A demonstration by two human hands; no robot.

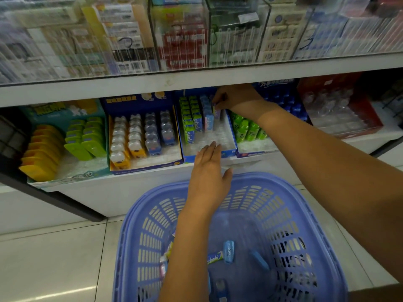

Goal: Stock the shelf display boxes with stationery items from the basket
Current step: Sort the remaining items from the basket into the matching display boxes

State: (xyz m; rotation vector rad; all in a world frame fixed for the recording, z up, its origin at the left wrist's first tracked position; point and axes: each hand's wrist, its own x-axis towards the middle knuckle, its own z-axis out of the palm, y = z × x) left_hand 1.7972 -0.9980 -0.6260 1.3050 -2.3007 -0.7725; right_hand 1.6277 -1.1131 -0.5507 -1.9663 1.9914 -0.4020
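A small lilac packet [217, 110] is held upright at the back of the blue display box [231, 136], pinched at its top by the fingers [219, 99] of the right hand [236, 98], which is reached in under the upper shelf [130, 83]. The packet is set at the right end of the box, just beside a row of blue packets [207, 115]; two rows of green packets [189, 122] are stood to the left of these. The front part of the box is lined with clear plastic.

The left hand [209, 171] is held over the front edge of the same box, palm down, fingers straight and released, nothing being grasped; whether the fingertips touch the box cannot be told.

Below both arms a lilac-blue slotted basket [272, 192] is placed on the tiled floor [54, 258], against the shelf base. Inside it a blue item [229, 251] and a green-and-white packet [214, 257] are seen, with others partly hidden by the left forearm.

To the left of the blue box a yellow box [144, 164] of bear-shaped items is seen, then a teal box [65, 114] of yellow and green ones. To the right, green bottles [248, 129] are stood in a further box, and a red box [370, 118] is seen beyond it.
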